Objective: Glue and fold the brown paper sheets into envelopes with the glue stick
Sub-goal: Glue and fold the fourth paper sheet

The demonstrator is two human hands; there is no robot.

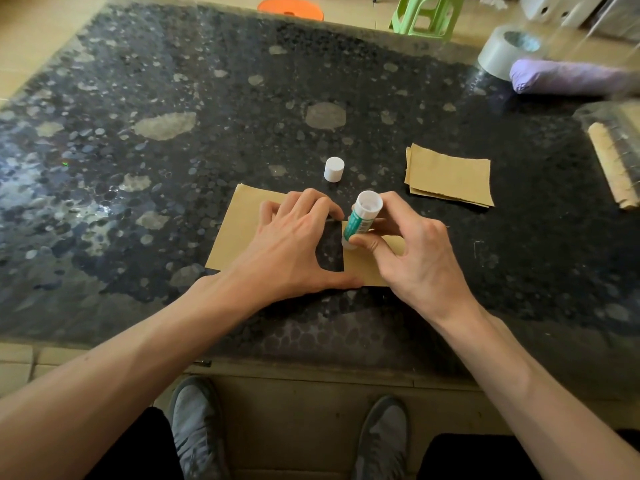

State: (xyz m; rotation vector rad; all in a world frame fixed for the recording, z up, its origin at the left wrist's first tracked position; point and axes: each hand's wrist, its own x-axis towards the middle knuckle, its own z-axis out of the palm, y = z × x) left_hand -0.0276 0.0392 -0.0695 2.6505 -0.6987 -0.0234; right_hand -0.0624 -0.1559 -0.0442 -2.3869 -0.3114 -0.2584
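Note:
A brown paper sheet (239,226) lies flat on the dark speckled table (173,150) near the front edge. My left hand (294,244) presses down on it with fingers spread. My right hand (412,251) grips a green-and-white glue stick (360,220), held tilted with its lower end touching the right part of the sheet. The stick's white cap (334,169) stands alone on the table just behind the sheet. A small stack of brown sheets (450,174) rests to the right.
A roll of grey tape (502,53) and a purple bundle (568,77) sit at the back right. A clear box with a wooden piece (613,168) is at the right edge. Green stool (426,15) and orange stool (291,8) stand beyond the table.

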